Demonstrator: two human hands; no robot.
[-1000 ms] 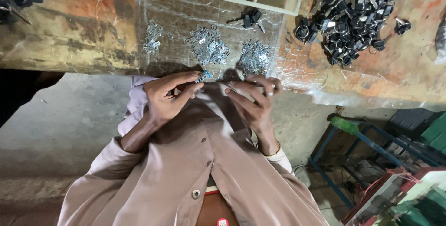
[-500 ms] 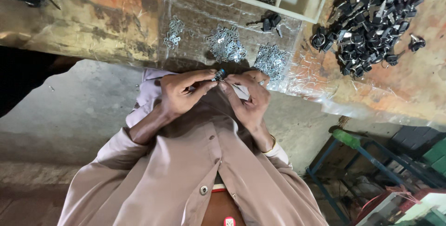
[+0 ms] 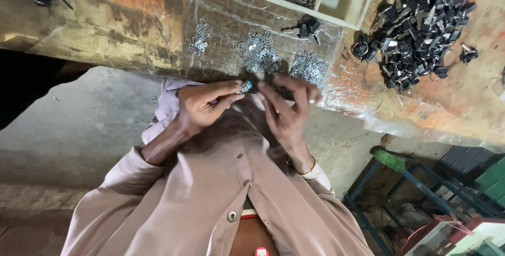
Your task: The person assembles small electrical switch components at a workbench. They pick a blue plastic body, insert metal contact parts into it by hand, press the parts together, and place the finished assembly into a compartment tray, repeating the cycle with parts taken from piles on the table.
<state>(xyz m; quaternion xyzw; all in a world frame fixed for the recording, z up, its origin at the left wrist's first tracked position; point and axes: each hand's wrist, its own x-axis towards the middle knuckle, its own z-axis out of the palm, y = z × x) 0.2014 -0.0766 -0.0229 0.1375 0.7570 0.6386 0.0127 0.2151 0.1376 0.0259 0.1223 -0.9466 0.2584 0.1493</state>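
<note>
- Workbench: worn wood, rough, matt, stained orange and brown.
- Plastic sheet over the workbench: clear, glossy, crinkled.
- Small clips on that sheet: bright, shiny metal.
- Dark parts at the workbench's far end: black, partly glossy, with metal rings.
- Shirt below the workbench edge: smooth matt cloth, pale buttons.
</note>
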